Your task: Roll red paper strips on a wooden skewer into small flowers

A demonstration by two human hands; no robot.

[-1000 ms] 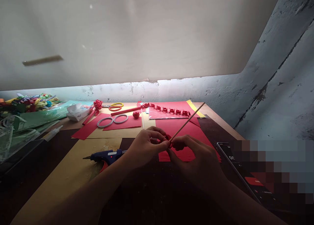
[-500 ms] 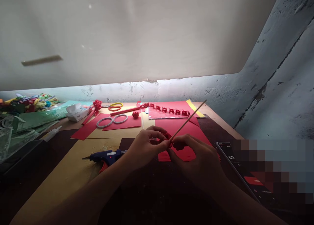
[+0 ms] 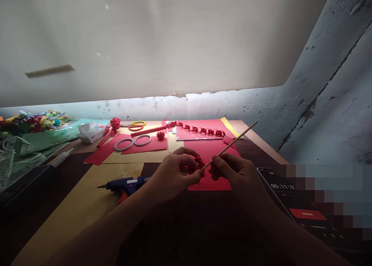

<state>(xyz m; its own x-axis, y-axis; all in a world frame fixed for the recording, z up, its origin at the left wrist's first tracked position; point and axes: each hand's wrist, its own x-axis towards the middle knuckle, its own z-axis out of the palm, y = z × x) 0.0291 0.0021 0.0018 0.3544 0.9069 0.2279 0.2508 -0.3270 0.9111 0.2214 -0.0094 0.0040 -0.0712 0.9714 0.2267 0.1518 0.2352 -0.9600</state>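
Note:
My left hand (image 3: pixel 174 173) pinches a small curled red paper piece (image 3: pixel 198 163) between thumb and fingers. In my right hand (image 3: pixel 235 171) is a thin wooden stick (image 3: pixel 240 136), gripped between thumb and fingers, slanting up to the right. Its lower end meets the red piece at my left fingertips. Beneath and behind both hands lies a red paper sheet (image 3: pixel 212 182). A blue glue gun (image 3: pixel 128 185) rests left of my left hand, its body partly behind my forearm.
Scissors (image 3: pixel 136 124), two grey rings (image 3: pixel 124 145), a red paper ball (image 3: pixel 160 135) and a chain of red curls (image 3: pixel 200 130) lie farther back. A tissue pack (image 3: pixel 91 133) stands left. A phone (image 3: pixel 302 208) lies right.
My right hand now grips the stick, which has tilted lower to the right. The red curl shows more between my left fingers. The phone's timer digits now read differently.

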